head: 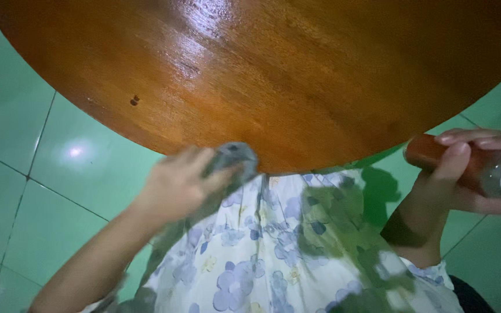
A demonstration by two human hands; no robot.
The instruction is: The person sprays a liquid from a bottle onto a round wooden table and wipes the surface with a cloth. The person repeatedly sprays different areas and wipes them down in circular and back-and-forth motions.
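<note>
Polished brown wood makes up the round table (297, 75), glossy under the light. At its near edge the left hand (178, 185) presses a grey cloth (234, 159), fingers closed around it. Off the table's right edge, over the green tiled floor (13, 174), the right hand (465, 174) is wrapped around a brown bottle with a pale label (476, 168). The bottle has nothing beneath it; a loosened grip could drop it onto the tiles.

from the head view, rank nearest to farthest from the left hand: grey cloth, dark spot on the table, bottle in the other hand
From the left hand:
1. Grey cloth, gripped in its fingers at the table edge.
2. Dark spot, up on the wooden table, to its left.
3. Bottle, far right, held in the right hand.
</note>
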